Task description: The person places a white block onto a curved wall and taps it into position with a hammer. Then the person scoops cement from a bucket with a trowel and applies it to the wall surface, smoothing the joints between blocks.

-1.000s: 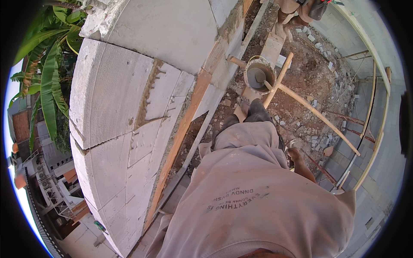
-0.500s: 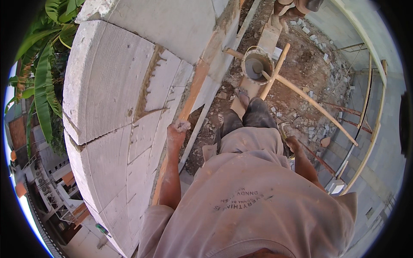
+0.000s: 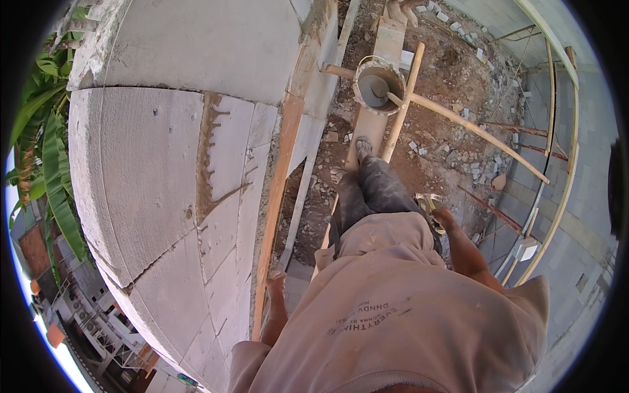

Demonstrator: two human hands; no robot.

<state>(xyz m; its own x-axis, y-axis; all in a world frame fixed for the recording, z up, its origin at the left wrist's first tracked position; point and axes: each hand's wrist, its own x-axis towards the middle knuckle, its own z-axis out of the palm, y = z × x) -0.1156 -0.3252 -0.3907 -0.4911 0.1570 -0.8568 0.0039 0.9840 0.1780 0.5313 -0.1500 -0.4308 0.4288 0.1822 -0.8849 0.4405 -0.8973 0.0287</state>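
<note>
My right hand [image 3: 443, 216] is closed on a hammer-like tool [image 3: 427, 197] with a metal head, beside my right hip. My left hand [image 3: 276, 283] is low beside the wooden board [image 3: 283, 171] edging the pale block wall [image 3: 154, 167]; its fingers are too small to read. My bare feet [image 3: 364, 148] rest on a narrow plank [image 3: 370, 126]. Just ahead of them on that plank stands a bucket [image 3: 359, 84] of grey mortar with a handled implement in it.
Wooden poles [image 3: 478, 134] cross beside the bucket. Rubble-strewn soil [image 3: 439, 88] lies below, with a grey block wall [image 3: 583, 262] on the right. Another person's feet [image 3: 400, 13] show at the top. Banana leaves [image 3: 62, 190] hang past the left wall.
The view has shifted, with bucket and plank higher in the picture. My left hand appeared at the wall's board and is now lower along it. The other person shows less at the top.
</note>
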